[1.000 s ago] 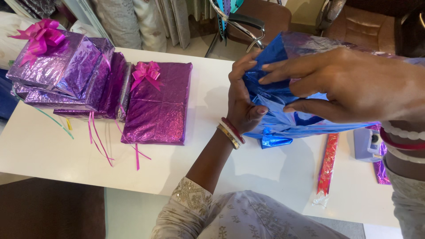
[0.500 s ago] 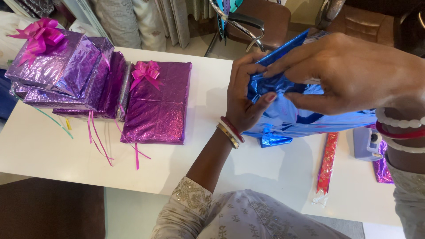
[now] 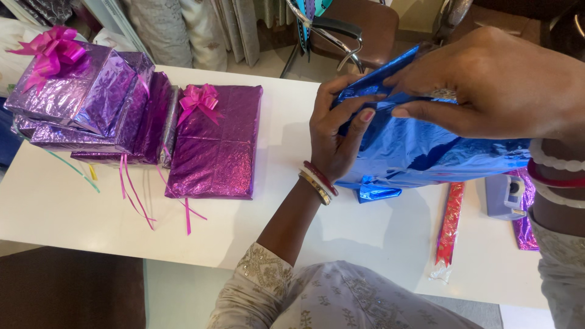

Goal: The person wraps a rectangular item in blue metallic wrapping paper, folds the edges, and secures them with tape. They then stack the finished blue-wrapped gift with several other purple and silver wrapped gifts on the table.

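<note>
Blue metallic wrapping foil (image 3: 426, 152) covers a parcel held above the white worktop (image 3: 341, 225), right of centre; the object inside is fully hidden. The left hand (image 3: 335, 134) grips the parcel's left end, thumb and fingers closed on the foil, its wrist carrying bangles (image 3: 317, 180). The right hand (image 3: 493, 85) pinches the upper fold of foil between thumb and fingers; its forearm is cut off by the right frame edge. A small blue foil bow (image 3: 376, 192) shows under the parcel's lower edge, partly covered. A red patterned ribbon strip (image 3: 451, 222) lies on the worktop below the parcel. A pale lilac tape dispenser (image 3: 506, 196) sits at the right, partly masked by the right wrist. A flat purple wrapped gift (image 3: 216, 146) with a pink bow (image 3: 200, 97) lies to the left, just beside a stack of purple gifts (image 3: 91, 103) cut off at the left edge.

Compared with half a second earlier, the right hand has risen and shifted right, the foil now lies smoother over the parcel's face, and the left thumb has moved up onto the fold.
</note>
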